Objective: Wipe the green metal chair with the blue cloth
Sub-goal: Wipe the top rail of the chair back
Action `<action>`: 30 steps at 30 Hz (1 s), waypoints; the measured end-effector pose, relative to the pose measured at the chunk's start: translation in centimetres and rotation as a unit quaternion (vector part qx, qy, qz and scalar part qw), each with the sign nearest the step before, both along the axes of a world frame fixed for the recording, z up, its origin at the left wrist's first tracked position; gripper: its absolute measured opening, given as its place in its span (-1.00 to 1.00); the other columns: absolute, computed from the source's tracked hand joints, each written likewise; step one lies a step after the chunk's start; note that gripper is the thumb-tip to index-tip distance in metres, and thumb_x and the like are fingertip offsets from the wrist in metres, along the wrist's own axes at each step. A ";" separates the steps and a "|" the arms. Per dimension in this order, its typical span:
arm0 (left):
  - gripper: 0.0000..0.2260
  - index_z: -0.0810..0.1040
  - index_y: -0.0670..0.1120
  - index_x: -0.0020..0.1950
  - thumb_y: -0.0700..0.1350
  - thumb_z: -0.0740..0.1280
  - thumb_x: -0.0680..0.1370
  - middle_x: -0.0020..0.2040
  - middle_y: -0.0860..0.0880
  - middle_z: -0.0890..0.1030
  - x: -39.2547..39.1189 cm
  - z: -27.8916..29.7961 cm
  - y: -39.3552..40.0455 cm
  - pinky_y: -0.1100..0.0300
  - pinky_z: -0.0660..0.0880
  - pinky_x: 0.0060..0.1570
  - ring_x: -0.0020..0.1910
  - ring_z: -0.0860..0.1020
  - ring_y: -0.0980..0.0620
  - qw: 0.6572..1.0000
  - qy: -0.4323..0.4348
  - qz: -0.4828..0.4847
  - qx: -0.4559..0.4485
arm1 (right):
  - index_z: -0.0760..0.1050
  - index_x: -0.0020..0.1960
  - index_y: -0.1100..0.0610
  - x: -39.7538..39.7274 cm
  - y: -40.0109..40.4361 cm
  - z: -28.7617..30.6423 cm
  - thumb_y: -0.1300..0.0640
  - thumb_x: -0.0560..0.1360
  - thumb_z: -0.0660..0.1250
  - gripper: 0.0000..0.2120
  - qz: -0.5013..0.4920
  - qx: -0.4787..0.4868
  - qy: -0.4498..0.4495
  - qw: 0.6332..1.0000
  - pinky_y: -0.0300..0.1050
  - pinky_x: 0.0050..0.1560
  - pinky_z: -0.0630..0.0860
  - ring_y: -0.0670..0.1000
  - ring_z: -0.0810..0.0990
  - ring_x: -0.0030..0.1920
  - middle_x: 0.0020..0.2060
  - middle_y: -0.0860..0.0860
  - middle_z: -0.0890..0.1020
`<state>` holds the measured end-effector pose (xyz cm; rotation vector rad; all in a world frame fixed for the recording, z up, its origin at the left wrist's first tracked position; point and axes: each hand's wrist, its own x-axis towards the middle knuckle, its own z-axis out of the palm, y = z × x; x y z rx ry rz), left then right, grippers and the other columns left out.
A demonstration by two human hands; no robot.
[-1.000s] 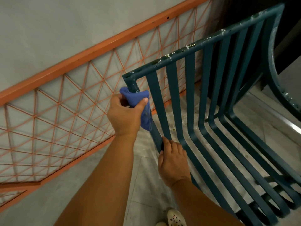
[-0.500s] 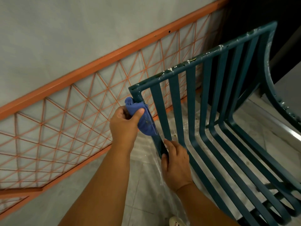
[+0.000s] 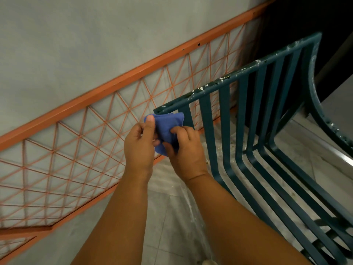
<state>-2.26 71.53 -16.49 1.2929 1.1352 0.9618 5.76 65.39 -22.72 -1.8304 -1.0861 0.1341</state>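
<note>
The green metal chair (image 3: 242,119) fills the right half of the view, its slatted back tilted towards the wall and its top rail flecked with white. The blue cloth (image 3: 168,129) is bunched just under the rail's left corner, in front of the leftmost slat. My left hand (image 3: 140,148) pinches the cloth's left edge with the thumb on top. My right hand (image 3: 184,150) grips its lower right part with curled fingers. Both hands hide the lower part of the cloth and part of the chair's left post.
An orange metal railing (image 3: 107,92) with thin crossing wires runs diagonally along a grey wall on the left. Grey floor tiles (image 3: 172,217) lie below my arms. A curved chair armrest (image 3: 321,115) rises at the far right beside a dark opening.
My right hand has left the chair's lower left slat and come up to grip the cloth beside my left hand. The chair now sits further right in view.
</note>
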 end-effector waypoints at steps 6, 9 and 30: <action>-0.88 0.47 0.01 -0.15 -0.06 0.25 0.58 -0.14 0.05 0.55 -1.0 -0.2 0.3 0.15 0.49 -0.15 -0.16 0.52 0.06 0.997 0.010 0.070 -0.006 | 0.46 0.15 0.09 -0.2 0.5 1.6 0.17 0.51 0.27 -0.78 -0.011 0.028 -0.028 0.999 0.08 -0.09 0.56 0.12 0.51 -0.06 -0.02 0.13 0.53; -0.94 0.45 0.04 -0.11 -0.06 0.26 0.57 -0.04 -0.01 0.55 -1.2 -0.4 0.3 0.13 0.49 -0.14 -0.11 0.52 0.03 0.998 0.006 0.067 0.002 | 0.50 0.23 -0.08 -0.7 1.1 2.3 0.08 0.52 0.23 -0.71 0.010 0.054 -0.075 0.996 0.05 0.00 0.49 0.16 0.49 0.02 0.04 0.16 0.53; -0.88 0.48 -0.04 0.09 -0.07 0.24 0.59 0.05 -0.04 0.54 -1.3 -0.2 -0.6 0.13 0.52 -0.07 -0.16 0.56 0.05 0.996 0.020 0.081 -0.037 | 0.46 0.26 0.16 0.7 -1.0 -0.3 0.27 0.51 0.29 -0.68 0.035 -0.053 -0.051 0.997 0.07 -0.01 0.53 0.20 0.51 0.05 0.13 0.19 0.48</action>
